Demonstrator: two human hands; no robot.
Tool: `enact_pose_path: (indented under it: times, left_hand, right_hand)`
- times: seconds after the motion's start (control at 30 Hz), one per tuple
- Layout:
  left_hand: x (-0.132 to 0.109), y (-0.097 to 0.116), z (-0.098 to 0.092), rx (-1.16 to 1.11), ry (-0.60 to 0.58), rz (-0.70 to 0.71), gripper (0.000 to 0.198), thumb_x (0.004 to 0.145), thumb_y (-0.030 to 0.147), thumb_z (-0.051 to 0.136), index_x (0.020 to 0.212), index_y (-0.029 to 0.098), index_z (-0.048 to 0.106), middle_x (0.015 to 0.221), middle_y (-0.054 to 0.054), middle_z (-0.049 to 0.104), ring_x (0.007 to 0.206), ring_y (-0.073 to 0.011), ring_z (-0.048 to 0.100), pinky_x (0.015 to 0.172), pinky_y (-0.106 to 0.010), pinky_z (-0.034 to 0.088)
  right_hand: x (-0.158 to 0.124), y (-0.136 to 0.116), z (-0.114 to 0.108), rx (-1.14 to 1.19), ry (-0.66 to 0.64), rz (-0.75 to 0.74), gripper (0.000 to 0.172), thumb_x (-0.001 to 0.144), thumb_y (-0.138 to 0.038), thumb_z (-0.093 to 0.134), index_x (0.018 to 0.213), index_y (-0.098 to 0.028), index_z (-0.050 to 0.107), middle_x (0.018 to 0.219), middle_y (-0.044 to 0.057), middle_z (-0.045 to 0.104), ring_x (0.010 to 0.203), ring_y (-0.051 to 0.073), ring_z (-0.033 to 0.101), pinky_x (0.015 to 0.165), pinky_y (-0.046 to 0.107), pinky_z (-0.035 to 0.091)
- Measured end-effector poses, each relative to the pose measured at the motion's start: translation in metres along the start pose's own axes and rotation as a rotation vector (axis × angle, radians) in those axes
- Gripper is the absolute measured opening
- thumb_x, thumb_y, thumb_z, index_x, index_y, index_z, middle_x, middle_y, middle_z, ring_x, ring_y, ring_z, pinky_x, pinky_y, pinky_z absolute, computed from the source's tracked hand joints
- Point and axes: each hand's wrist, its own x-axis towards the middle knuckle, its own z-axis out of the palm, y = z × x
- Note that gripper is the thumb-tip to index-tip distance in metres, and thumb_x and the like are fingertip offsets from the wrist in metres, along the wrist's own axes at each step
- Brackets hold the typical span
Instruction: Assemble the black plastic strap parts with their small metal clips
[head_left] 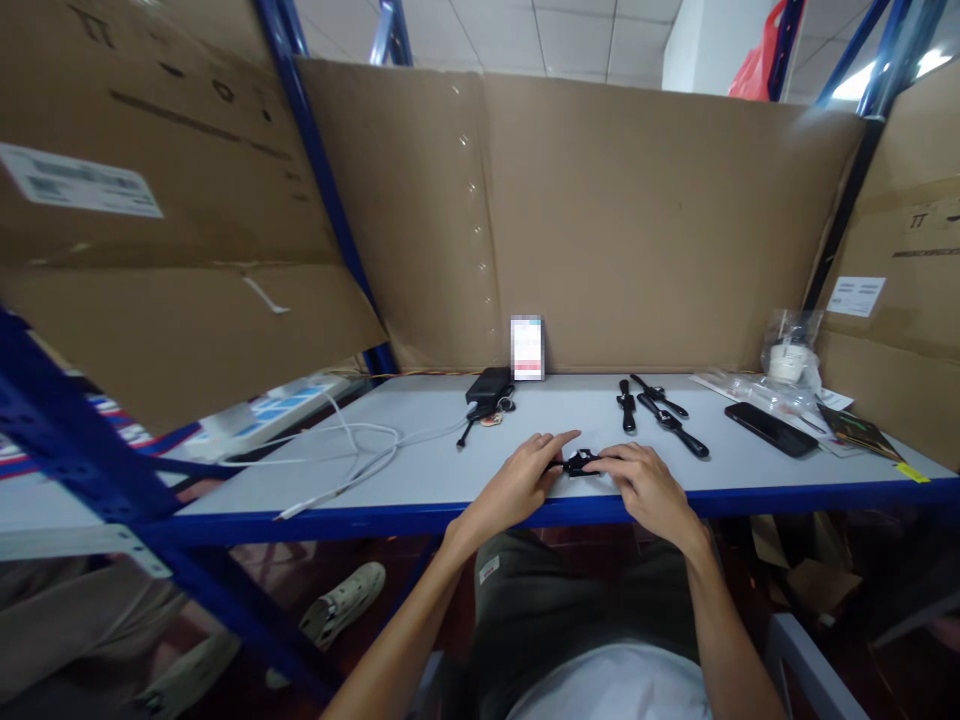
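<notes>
Near the front edge of the table, a small black spokeshave [581, 462] is held between my two hands. My left hand [526, 470] grips its left end, with the index finger stretched out above it. On the other side, my right hand [643, 482] pinches the right end between thumb and fingers. My fingers cover both of its handles; only the middle part shows. Several similar black spokeshaves lie beyond my right hand: one upright in view [627, 406], and a crossed pair, including a longer-looking one [674, 425].
A black power bank [489, 385] with a white cable [375, 470] lies at left, keys beside it. A lit phone [527, 348] leans against the cardboard back wall [637, 220]. At right are a dark phone [771, 429] and plastic bags [791, 370]. Blue posts flank the table.
</notes>
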Motion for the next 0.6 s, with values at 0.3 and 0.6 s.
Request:
enact_pose_path:
  times: [0.3, 0.6]
  left_hand:
    - [0.0027, 0.0047, -0.0072, -0.05, -0.037, 0.005, 0.02, 0.092, 0.009, 0.048, 0.096, 0.02, 0.064, 0.099, -0.006, 0.06, 0.098, -0.0221, 0.056, 0.088, -0.034, 0.045]
    - [0.0016, 0.003, -0.0052, -0.047, -0.019, 0.01, 0.02, 0.09, 0.008, 0.048, 0.097, 0.021, 0.062, 0.099, -0.006, 0.06, 0.096, -0.0218, 0.056, 0.087, -0.034, 0.045]
  right_hand:
    - [0.0043, -0.0044, 0.0009, -0.079, -0.002, 0.135, 0.05, 0.099, -0.011, 0.047, 0.147, -0.024, 0.053, 0.122, 0.007, 0.071, 0.115, 0.023, 0.06, 0.1, 0.038, 0.045]
    - [0.0037, -0.0058, 0.0011, -0.065, 0.005, 0.147, 0.045, 0.099, -0.013, 0.047, 0.142, -0.025, 0.057, 0.124, 0.007, 0.07, 0.116, 0.024, 0.059, 0.1, 0.038, 0.044]
